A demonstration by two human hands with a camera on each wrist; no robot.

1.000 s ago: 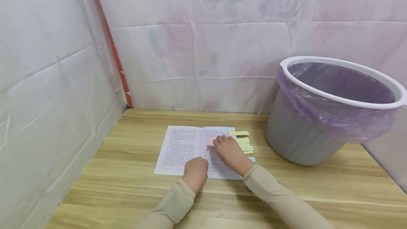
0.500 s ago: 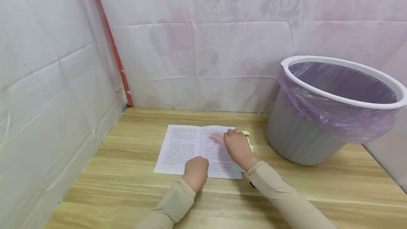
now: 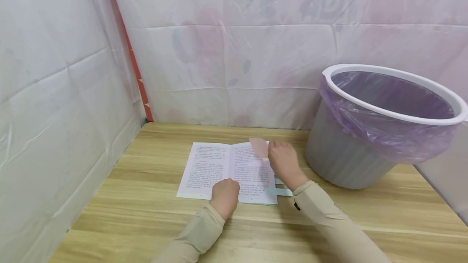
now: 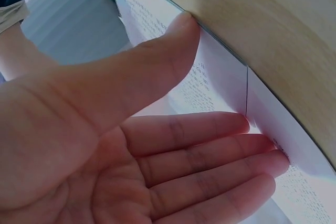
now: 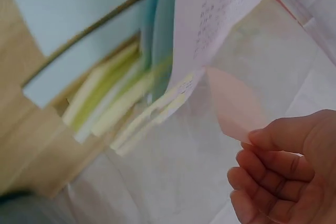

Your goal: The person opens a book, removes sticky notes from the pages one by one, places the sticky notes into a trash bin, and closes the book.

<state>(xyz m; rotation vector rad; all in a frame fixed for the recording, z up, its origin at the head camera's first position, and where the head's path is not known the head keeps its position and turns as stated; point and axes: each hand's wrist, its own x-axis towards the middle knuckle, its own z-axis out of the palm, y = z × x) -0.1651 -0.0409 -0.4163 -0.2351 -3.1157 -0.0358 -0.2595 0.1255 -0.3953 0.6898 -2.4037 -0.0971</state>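
Note:
An open book (image 3: 204, 169) with printed pages lies on the wooden table. My left hand (image 3: 224, 198) rests on its lower middle; in the left wrist view the fingers (image 4: 210, 163) stretch over the pages and the thumb touches the near edge. A pink sticky note (image 3: 258, 148) is pinched between thumb and index finger of my right hand (image 3: 283, 161), at the right page's upper outer corner. In the right wrist view the note (image 5: 236, 103) is raised, its far end close to the page; whether it still sticks there I cannot tell.
Blue tabs (image 3: 283, 192) stick out from the book's right edge, and yellow tabs (image 5: 107, 87) show in the right wrist view. A grey bin (image 3: 343, 149) with a purple liner stands at the right. White fabric (image 3: 226, 72) hangs behind the table.
The right hand has moved right and slightly away, drawing the pink sticky note from the middle of the right page to its upper outer corner. The left hand has stayed put.

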